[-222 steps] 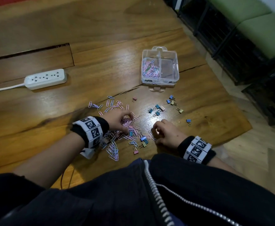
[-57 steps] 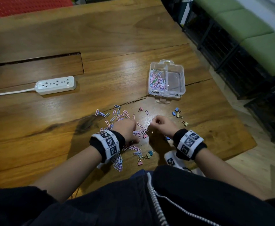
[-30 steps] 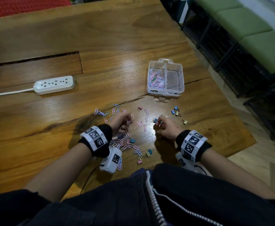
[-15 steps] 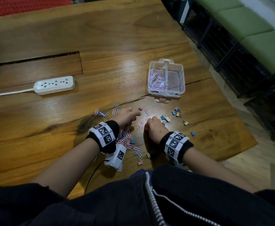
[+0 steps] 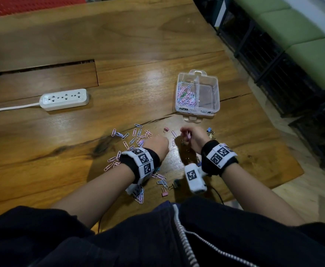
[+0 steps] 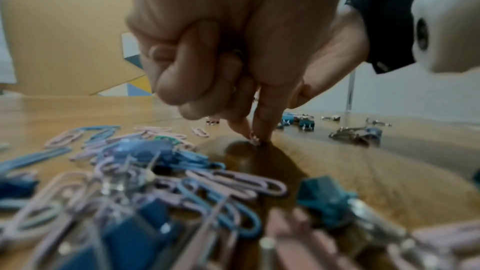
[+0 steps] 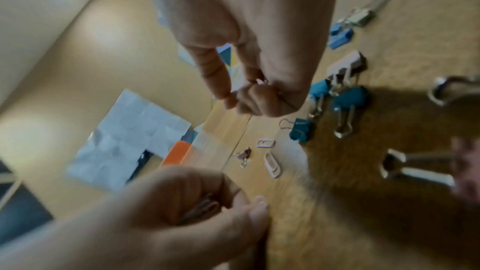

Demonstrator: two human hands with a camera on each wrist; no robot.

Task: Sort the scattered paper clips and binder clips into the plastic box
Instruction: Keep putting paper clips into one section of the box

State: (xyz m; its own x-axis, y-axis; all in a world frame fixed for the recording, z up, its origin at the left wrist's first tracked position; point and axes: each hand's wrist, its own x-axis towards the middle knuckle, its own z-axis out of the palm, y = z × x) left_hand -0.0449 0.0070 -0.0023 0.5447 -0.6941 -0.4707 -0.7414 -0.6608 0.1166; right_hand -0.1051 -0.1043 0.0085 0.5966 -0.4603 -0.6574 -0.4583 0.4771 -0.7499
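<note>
The clear plastic box [image 5: 213, 87] stands open ahead; paper clips [image 5: 186, 93] fill its left compartment, and the right one looks empty. Loose pastel paper clips [image 5: 136, 134] lie scattered on the wooden table. My left hand [image 5: 162, 146] is fisted around pink clips [image 7: 202, 208]. Its thumb and forefinger tips [image 6: 259, 130] press a small clip [image 6: 255, 141] against the wood. My right hand [image 5: 188, 134] hovers just right of it, pinching a few pink clips [image 7: 259, 81] in curled fingers. Blue binder clips [image 7: 348, 98] lie beneath it.
A white power strip [image 5: 64, 99] with its cord lies far left on the table. More clips [image 5: 162, 183] sit close to my body between the forearms. The table's right edge [image 5: 285, 151] drops to the floor, with dark crates and green cushions beyond.
My right hand has lifted off the table, now holding pink clips. My left hand has drawn back slightly and closed its fingertips onto a clip on the wood.
</note>
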